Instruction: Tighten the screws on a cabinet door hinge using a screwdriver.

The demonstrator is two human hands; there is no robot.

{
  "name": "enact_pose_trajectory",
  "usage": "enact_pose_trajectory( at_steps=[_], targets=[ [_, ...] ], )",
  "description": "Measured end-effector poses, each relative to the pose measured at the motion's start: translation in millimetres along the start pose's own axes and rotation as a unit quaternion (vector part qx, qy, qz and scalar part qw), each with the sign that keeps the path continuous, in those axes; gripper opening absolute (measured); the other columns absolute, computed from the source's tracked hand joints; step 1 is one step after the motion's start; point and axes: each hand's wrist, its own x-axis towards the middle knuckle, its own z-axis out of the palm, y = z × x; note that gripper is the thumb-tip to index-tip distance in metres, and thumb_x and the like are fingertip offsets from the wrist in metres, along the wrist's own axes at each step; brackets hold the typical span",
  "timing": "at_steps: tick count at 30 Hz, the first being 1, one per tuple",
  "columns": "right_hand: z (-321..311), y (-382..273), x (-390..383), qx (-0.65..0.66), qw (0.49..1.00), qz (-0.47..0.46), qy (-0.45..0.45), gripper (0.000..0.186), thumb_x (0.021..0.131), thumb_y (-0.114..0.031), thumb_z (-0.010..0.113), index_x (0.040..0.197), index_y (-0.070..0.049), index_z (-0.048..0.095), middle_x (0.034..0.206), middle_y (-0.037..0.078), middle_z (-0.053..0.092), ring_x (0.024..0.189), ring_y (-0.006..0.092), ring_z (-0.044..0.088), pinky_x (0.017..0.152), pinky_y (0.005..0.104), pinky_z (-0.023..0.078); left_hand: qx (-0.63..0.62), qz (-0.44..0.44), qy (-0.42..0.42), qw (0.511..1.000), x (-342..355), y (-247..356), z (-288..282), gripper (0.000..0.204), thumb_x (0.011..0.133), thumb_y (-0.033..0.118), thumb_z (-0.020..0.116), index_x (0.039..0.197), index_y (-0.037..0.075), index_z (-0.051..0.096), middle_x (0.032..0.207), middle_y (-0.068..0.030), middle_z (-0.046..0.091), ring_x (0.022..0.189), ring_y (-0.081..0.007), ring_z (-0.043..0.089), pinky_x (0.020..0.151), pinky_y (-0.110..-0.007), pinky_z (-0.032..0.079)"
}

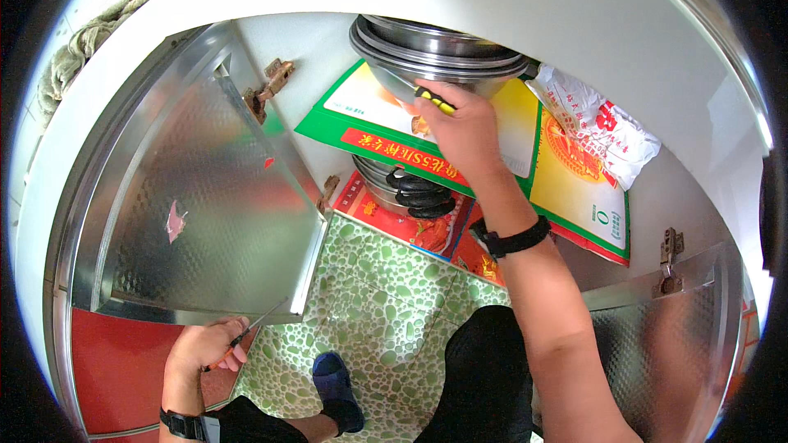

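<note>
My left hand (212, 346) is closed round a screwdriver (238, 340) with a dark and orange handle. Its thin metal shaft points up and right, near the bottom corner of the open left cabinet door (205, 221). Inside the cabinet, my right hand (464, 119) grips a tool with a black-and-yellow handle (435, 100); the tool's working end cannot be made out. This hand is right in front of a stack of steel basins (435, 57), above a shelf lined with flattened green-and-yellow cardboard (361, 107).
Brown metal hinges (267, 86) hold the left door; another hinge (671, 258) sits by the open right door (681, 344). A white printed plastic bag (599, 123) lies on the shelf. Below, pans with black handles (419, 193) rest on red cardboard. A cloth (90, 41) lies at far left.
</note>
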Motion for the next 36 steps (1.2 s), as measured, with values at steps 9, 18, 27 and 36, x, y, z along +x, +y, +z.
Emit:
enact_pose_trajectory(
  at_steps=[9,18,27,36],
  targets=[
    [1.3,-15.5,-4.2,0.003,0.998,0.0,-0.056,0.029,0.088,-0.023,0.069,0.111,-0.005,0.073,0.102,0.017,0.075,0.093,0.0294,0.074,0.085,0.0369,0.057,-0.007,0.018,-0.006,1.0,-8.3,7.5,-0.6,0.035,0.105,0.033,0.054,0.106,0.003,0.071,0.071,-0.0105,0.07,0.053,-0.016,0.064,0.048,-0.029,0.05],
    [44.7,-53.7,22.0,0.037,0.985,-0.089,-0.14,0.025,0.085,-0.021,0.072,0.103,-0.004,0.076,0.092,0.019,0.074,0.083,0.03,0.074,0.077,0.0372,0.056,0.003,0.009,0.003,1.0,-4.6,2.3,-1.9,0.035,0.105,0.032,0.054,0.11,0.002,0.071,0.072,-0.0112,0.071,0.054,-0.017,0.065,0.049,-0.029,0.05],
    [53.1,-45.5,16.9,0.026,0.988,-0.075,-0.13,0.026,0.085,-0.024,0.074,0.103,-0.005,0.076,0.092,0.019,0.074,0.082,0.0306,0.073,0.076,0.0382,0.056,-0.02,0.006,0.007,1.0,-6.2,5.0,-1.5,0.033,0.105,0.029,0.053,0.118,0.003,0.07,0.072,-0.0109,0.071,0.055,-0.0163,0.065,0.049,-0.028,0.051],
    [60.4,-35.9,15.8,0.062,0.987,-0.09,-0.115,0.026,0.086,-0.023,0.073,0.104,-0.005,0.076,0.095,0.018,0.075,0.085,0.0312,0.074,0.077,0.0379,0.057,-0.008,0.008,0.009,1.0,-0.8,1.3,-2.4,0.034,0.106,0.03,0.053,0.116,0.002,0.068,0.077,-0.0159,0.074,0.057,-0.0215,0.069,0.048,-0.032,0.052]
  ],
)
